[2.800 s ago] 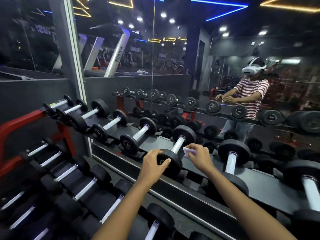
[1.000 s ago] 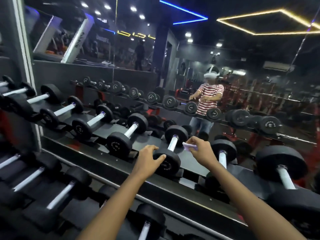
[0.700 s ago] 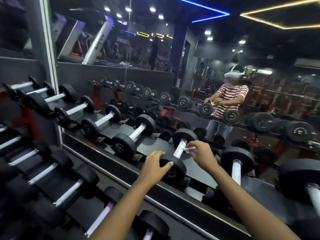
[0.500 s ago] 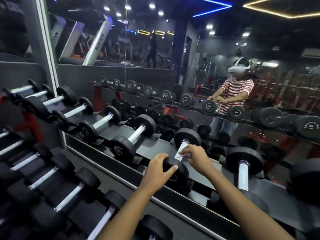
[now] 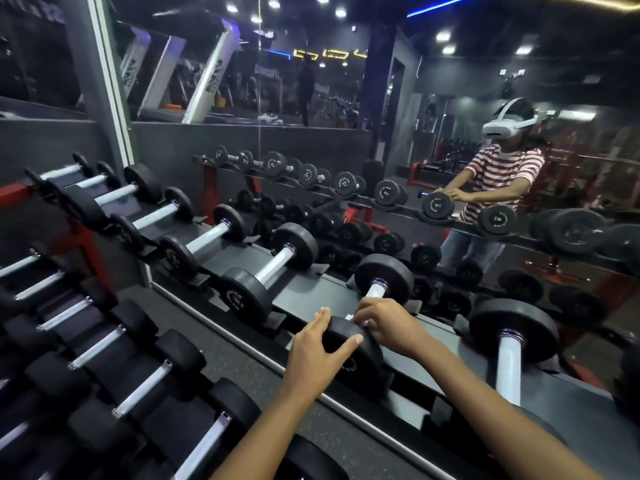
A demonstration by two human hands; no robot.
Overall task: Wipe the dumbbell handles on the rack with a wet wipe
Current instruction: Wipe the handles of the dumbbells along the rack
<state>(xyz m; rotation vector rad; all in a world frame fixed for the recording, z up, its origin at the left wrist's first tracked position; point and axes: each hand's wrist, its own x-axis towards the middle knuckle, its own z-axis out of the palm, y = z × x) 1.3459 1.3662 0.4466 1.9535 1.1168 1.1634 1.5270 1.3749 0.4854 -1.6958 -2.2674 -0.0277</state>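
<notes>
A black dumbbell with a silver handle lies on the top shelf of the rack. My left hand rests on its near weight head, fingers spread over the top. My right hand is curled round the near end of the handle, holding a white wet wipe against it. Only a small edge of the wipe shows between the fingers.
More dumbbells line the shelf: one to the left, one to the right. A lower shelf holds several more. A wall mirror behind the rack reflects a person in a striped shirt.
My right hand has slid with the wipe down the handle from its middle to the near end. The left hand stays on the weight head. The camera shifted.
</notes>
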